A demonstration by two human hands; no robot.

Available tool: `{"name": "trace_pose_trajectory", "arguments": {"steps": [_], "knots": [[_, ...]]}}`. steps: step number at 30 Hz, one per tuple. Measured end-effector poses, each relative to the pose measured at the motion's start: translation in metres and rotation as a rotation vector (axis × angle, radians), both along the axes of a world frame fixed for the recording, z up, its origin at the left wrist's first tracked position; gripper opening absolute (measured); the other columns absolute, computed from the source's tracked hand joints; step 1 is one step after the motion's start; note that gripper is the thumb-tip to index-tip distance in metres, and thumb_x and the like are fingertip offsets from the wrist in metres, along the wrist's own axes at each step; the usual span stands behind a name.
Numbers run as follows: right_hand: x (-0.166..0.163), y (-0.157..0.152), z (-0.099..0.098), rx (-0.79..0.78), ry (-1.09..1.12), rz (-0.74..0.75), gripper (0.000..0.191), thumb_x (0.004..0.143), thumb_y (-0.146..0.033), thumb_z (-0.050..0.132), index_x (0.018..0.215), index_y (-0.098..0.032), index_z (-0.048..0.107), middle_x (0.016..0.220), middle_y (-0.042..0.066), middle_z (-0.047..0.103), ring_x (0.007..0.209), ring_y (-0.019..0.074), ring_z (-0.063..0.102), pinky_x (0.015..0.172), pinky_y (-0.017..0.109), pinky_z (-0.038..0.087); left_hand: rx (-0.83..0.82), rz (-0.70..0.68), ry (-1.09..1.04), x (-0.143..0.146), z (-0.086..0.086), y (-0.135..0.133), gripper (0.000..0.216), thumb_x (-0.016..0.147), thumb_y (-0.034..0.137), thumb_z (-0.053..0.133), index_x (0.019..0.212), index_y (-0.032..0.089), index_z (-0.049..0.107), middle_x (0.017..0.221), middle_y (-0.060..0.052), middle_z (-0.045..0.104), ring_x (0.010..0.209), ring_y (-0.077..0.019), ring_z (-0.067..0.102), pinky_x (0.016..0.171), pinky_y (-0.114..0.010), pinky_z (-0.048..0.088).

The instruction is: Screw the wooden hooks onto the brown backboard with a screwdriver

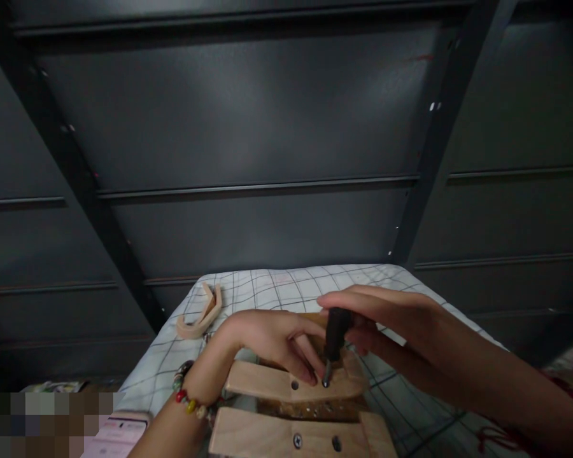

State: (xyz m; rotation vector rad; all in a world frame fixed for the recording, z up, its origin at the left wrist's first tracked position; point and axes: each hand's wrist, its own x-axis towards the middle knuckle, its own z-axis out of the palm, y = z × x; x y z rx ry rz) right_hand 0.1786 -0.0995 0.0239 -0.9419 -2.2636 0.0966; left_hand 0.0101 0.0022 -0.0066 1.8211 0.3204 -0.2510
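Observation:
My right hand (377,318) grips the black handle of a screwdriver (337,331), which points down. Its metal tip meets a hole or screw in a curved, light wooden piece (262,381). Bent over that piece, my left hand (281,340) is closed, with thumb and finger pressed on the wood just beside the tip; its other fingers are partly hidden. To the left of the tip is another dark round hole or screw. Nearer to me lies a second light wooden piece (258,436) holding a cross-head screw (297,441) and another dark recess.
Between the wooden pieces sits a brown block (310,410) with several small shiny bits, possibly screws. A hooked wooden piece (198,324) lies at left on the white checked cloth (277,286). A phone (121,436) is at lower left. A dark metal panel wall (267,127) rises behind.

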Motion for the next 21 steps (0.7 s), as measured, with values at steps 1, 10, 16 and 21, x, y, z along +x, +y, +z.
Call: {"name": "trace_pose_trajectory", "arguments": {"steps": [1, 10, 16, 21], "knots": [[0.001, -0.001, 0.001, 0.004, 0.002, -0.014, 0.014, 0.084, -0.017, 0.045, 0.087, -0.026, 0.056, 0.082, 0.002, 0.063, 0.067, 0.0145, 0.058, 0.055, 0.025, 0.045, 0.0, 0.001, 0.001, 0.0, -0.001, 0.0, 0.025, 0.066, 0.006, 0.059, 0.087, 0.019, 0.057, 0.074, 0.003, 0.06, 0.07, -0.0104, 0.058, 0.066, -0.022, 0.046], [-0.015, -0.005, -0.007, -0.099, 0.185, -0.13, 0.016, 0.075, -0.017, 0.054, 0.089, -0.023, 0.05, 0.06, -0.004, 0.056, 0.049, 0.0104, 0.052, 0.043, 0.02, 0.04, -0.031, 0.0, -0.062, -0.003, -0.008, 0.003, 0.023, 0.063, 0.017, 0.065, 0.085, 0.017, 0.057, 0.075, 0.002, 0.06, 0.071, -0.0117, 0.057, 0.067, -0.024, 0.046], [-0.02, 0.002, -0.007, 0.028, 0.135, -0.153, 0.02, 0.076, -0.014, 0.049, 0.094, -0.019, 0.058, 0.07, 0.0, 0.059, 0.055, 0.0099, 0.053, 0.053, 0.021, 0.044, -0.069, -0.033, -0.054, -0.004, -0.014, 0.003, 0.031, 0.065, 0.017, 0.064, 0.094, 0.017, 0.055, 0.081, 0.0, 0.06, 0.076, -0.0125, 0.057, 0.072, -0.026, 0.045], [-0.015, 0.001, -0.003, -0.063, 0.076, -0.213, 0.032, 0.076, -0.012, 0.044, 0.105, -0.017, 0.054, 0.059, -0.003, 0.056, 0.051, 0.0109, 0.052, 0.053, 0.022, 0.044, -0.113, -0.009, -0.099, -0.005, -0.017, 0.002, 0.033, 0.062, 0.021, 0.068, 0.093, 0.018, 0.056, 0.083, 0.001, 0.061, 0.076, -0.0125, 0.057, 0.07, -0.025, 0.045]]}}
